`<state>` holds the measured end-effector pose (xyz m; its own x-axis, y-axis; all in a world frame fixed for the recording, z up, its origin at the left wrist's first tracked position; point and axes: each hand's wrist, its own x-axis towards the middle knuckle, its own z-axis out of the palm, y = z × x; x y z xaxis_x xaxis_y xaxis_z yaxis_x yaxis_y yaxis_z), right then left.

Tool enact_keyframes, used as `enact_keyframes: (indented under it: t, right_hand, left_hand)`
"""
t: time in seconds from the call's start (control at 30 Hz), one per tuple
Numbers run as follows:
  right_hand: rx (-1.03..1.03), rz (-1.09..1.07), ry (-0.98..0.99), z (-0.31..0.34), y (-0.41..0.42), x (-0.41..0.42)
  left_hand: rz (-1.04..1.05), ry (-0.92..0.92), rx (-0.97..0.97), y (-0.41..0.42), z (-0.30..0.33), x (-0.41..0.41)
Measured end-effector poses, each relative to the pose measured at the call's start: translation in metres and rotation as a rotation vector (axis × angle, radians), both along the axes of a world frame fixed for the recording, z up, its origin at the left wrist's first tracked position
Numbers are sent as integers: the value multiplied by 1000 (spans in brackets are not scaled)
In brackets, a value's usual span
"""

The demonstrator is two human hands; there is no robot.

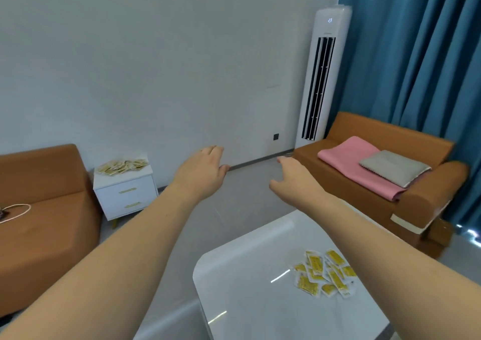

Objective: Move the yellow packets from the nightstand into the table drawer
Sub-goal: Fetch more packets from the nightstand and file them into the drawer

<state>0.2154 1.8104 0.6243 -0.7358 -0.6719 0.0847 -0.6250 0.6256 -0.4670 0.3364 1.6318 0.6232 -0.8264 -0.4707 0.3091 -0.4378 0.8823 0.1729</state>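
Note:
A pile of yellow packets (pixel 122 166) lies on top of the white nightstand (pixel 127 196) at the left, against the wall. Several more yellow packets (pixel 324 273) are spread on the glossy white table (pixel 247 287) at the bottom right; no drawer of the table shows. My left hand (pixel 203 170) and my right hand (pixel 294 177) are stretched forward in mid-air over the floor, fingers apart, holding nothing. Both hands are well to the right of the nightstand and beyond the table's far edge.
A brown sofa (pixel 44 209) with a white cable (pixel 15 213) stands left of the nightstand. Another brown sofa (pixel 377 183) with a pink cloth (pixel 348 160) and grey cushion (pixel 393 166) is at the right. A white tower air conditioner (pixel 322 74) and blue curtains (pixel 421 53) stand behind.

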Motion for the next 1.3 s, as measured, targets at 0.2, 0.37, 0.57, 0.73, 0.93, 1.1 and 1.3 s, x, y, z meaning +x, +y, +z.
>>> enact_keyframes:
  t: [0.2,0.37,0.57,0.73,0.93,1.1,1.3]
  right_hand:
    - [-56,42,-25,1,-152,55]
    - [-97,32,-32,15,-269,90]
    - [-97,35,-37,10,-387,86]
    - [-108,34,-52,-7,-500,55]
    - [-110,65,-132,-9,-651,8]
    - [-102,135,-169,-17,-795,-2]
    - [-97,153,-180,-39,-971,-11]
  left_hand:
    - [-15,14,5,-146,7,56]
    - [-42,34,-7,-264,32,93]
    - [-39,32,33,-384,24,87]
    - [-53,14,6,-494,11,57]
    - [24,-8,-13,-647,23,28]
    - [81,1,5,-784,15,21]
    - [140,-20,98,-956,-17,17]
